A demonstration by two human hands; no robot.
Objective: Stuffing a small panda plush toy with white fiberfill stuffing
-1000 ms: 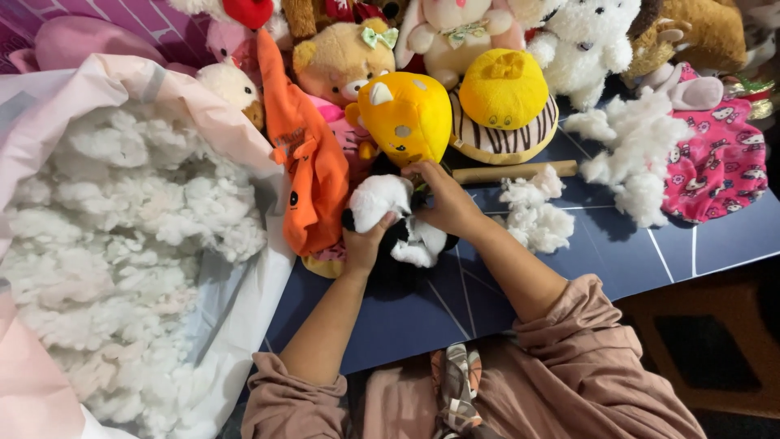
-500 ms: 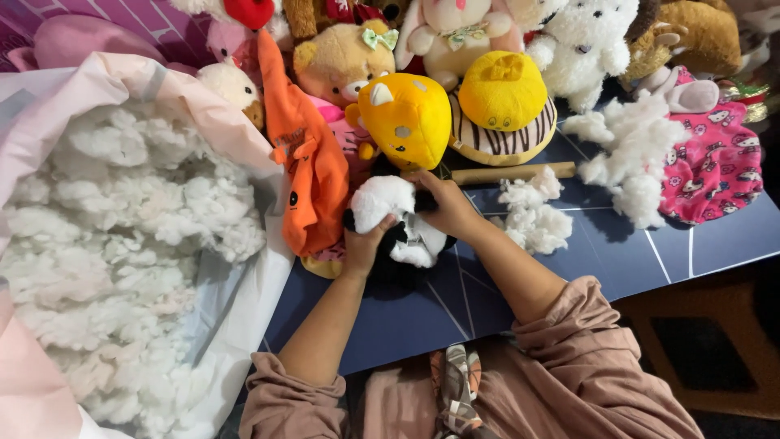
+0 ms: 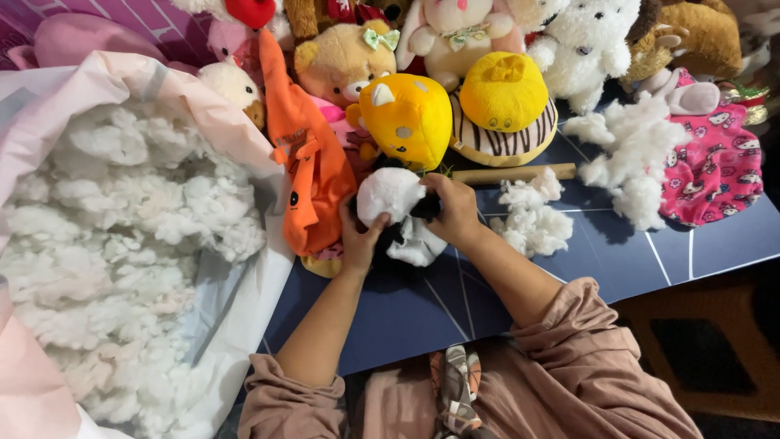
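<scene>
Black-and-white plush toy (image 3: 398,219), gripped on the counter (image 3: 406,301).
We judge it soft, light; left hand (image 3: 359,237) and right hand (image 3: 453,210) fingers closed around its body.

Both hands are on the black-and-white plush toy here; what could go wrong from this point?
Loose stuffing lies beside the right hand; the forearm could sweep it off the table. The wooden stick just beyond might get knocked and roll. The left hand presses the black-and-white plush toy against the orange plush, which could shift.
</scene>
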